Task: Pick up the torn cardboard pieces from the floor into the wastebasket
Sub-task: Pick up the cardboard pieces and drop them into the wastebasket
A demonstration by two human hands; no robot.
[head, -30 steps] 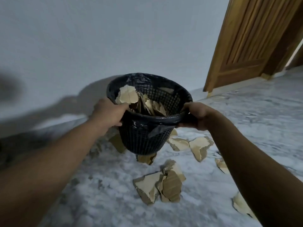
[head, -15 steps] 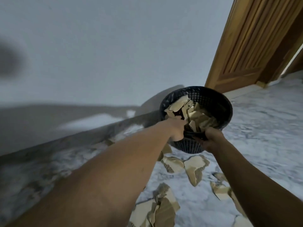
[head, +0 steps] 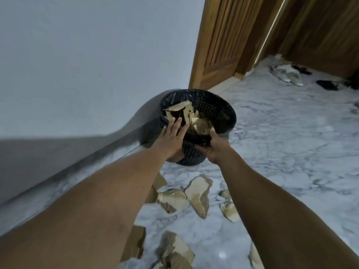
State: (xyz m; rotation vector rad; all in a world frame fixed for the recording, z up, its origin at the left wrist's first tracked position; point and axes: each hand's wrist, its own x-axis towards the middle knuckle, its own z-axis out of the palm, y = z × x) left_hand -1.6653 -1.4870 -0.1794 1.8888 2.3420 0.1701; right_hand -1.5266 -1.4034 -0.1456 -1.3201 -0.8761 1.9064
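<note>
Torn cardboard pieces (head: 198, 193) lie scattered over the marbled floor (head: 281, 136) in the lower middle of the frame. More of them are heaped inside the black mesh wastebasket (head: 221, 105) at centre, close to the pale wall (head: 77, 55). Whether the basket stands on the floor or is held just off it cannot be told. The right hand (head: 213, 147) grips the near rim, thumb hooked over the top and fingers curled beneath, apparently to steady the basket. The left hand (head: 172, 136) lies flat on the rim's left side, fingers straight and reaching over the contents, seemingly pressing the load down to make room for what remains. A dark plastic liner (head: 169, 100) folds over the rim. A wooden door (head: 219, 45) stands open at upper right, with pale and dark footwear (head: 287, 74) on the floor beyond it. No brand, label or writing can be read on anything.
</note>
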